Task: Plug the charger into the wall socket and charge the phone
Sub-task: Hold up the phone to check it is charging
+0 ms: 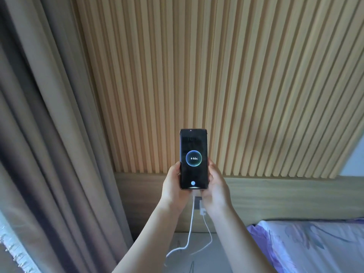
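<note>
A black phone (193, 159) is held upright in front of the slatted wall, its screen lit with a round charging symbol that reads 44%. My left hand (173, 186) grips its left edge and my right hand (214, 184) grips its right edge and bottom. A white cable (190, 231) hangs from the phone's bottom, loops down and rises to a white charger (202, 210). The charger sits in a grey wall socket (197, 201) just below my hands, partly hidden by my right wrist.
Grey-brown curtains (49, 154) hang at the left. A wooden slat wall (216, 85) and a wooden headboard panel (285, 198) fill the back. A bed with purple-patterned sheets (311, 245) lies at the lower right. A pale surface (197, 259) sits below the cable.
</note>
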A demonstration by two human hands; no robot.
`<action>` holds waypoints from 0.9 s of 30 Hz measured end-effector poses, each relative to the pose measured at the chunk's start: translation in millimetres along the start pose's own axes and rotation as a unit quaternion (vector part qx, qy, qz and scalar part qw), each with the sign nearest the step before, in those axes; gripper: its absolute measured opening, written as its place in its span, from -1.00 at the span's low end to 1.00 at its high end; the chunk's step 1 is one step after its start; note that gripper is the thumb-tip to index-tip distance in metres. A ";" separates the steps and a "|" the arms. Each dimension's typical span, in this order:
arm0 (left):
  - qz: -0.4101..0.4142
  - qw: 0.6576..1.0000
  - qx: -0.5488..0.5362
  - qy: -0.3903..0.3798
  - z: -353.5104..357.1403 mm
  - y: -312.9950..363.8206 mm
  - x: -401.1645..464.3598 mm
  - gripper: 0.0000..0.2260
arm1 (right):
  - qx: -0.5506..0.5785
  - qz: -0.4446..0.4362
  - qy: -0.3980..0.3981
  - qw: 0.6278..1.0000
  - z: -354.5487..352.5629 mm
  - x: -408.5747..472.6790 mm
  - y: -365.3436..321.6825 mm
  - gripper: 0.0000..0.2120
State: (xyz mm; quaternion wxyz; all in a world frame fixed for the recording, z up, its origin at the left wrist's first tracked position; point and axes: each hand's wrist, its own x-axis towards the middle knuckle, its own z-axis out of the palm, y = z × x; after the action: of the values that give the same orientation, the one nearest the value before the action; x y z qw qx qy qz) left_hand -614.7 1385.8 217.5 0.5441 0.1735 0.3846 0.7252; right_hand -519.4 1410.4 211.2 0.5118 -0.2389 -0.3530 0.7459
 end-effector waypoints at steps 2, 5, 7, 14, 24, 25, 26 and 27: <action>-0.004 1.000 -0.016 -0.010 1.8 6.3 -3.5 -0.60 | -0.005 -0.011 -0.011 1.000 3.9 -0.7 -5.1 -0.77; -0.013 0.999 -0.032 -0.020 1.7 7.9 -1.0 -0.59 | 0.004 -0.023 -0.014 1.000 6.9 -2.4 -6.8 -0.75; -0.014 0.999 -0.036 -0.028 1.1 9.8 -0.2 -0.59 | 0.003 -0.030 -0.013 0.999 9.4 -3.0 -8.7 -0.73; -0.022 0.998 -0.047 -0.031 -0.9 8.0 5.3 -0.59 | -0.002 -0.036 -0.020 0.999 5.7 3.2 -3.3 -0.71; -0.023 0.999 -0.014 -0.030 -12.4 -6.2 18.6 -0.68 | -0.021 -0.026 -0.021 0.999 -8.6 11.6 3.4 -0.69; -0.030 0.999 -0.019 -0.029 -14.9 -8.7 19.2 -0.67 | -0.023 -0.022 -0.021 0.999 -10.8 12.2 5.7 -0.69; -0.042 0.998 -0.027 -0.025 -18.0 -12.3 20.0 -0.65 | -0.023 -0.014 -0.019 0.999 -13.3 12.6 9.1 -0.68; -0.051 0.998 -0.030 -0.019 -21.5 -16.7 20.1 -0.63 | -0.021 -0.003 -0.014 1.000 -17.1 13.4 13.9 -0.67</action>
State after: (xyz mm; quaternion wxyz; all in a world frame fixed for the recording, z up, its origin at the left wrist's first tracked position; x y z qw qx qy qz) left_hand -625.1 1398.2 187.9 0.5925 0.1508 0.3610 0.7042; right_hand -520.2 1424.6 189.7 0.5042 -0.2383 -0.3761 0.7400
